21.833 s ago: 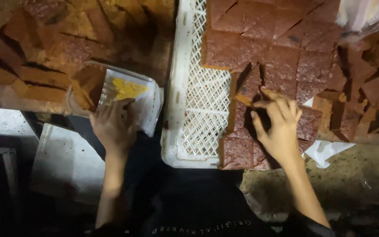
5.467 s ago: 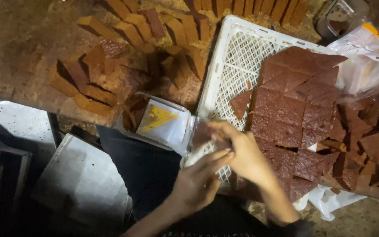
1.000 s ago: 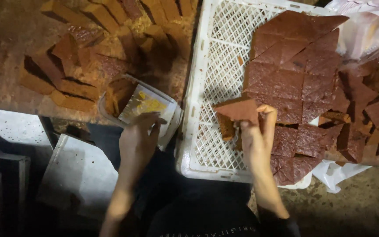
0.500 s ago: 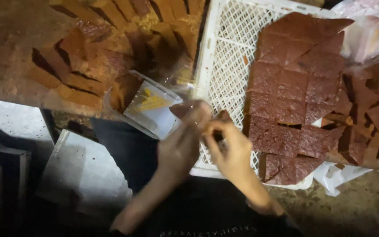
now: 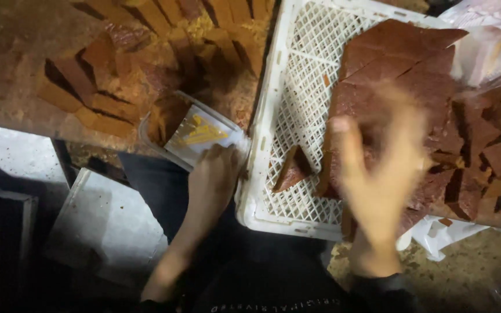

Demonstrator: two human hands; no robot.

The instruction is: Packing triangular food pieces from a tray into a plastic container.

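Observation:
My left hand (image 5: pixel 213 181) grips the near edge of a clear plastic packet (image 5: pixel 199 134) with a yellow print, which has brown pieces in it and lies at the table's edge beside the crate. My right hand (image 5: pixel 378 171) is blurred by motion, with fingers spread and nothing in them, above the brown square slabs (image 5: pixel 398 69) laid in the white lattice crate (image 5: pixel 300 64). One small brown piece (image 5: pixel 291 171) lies alone on the crate floor, left of my right hand.
Brown cut bars (image 5: pixel 97 87) lie scattered on the crumb-strewn table to the left. More brown pieces (image 5: pixel 494 156) and a clear plastic bag (image 5: pixel 491 40) sit to the right of the crate. White sheets (image 5: pixel 108 217) lie below the table.
My two hands were together by the packet at the crate's edge. The right hand has swung right over the slabs with its fingers spread. The left hand stays on the packet.

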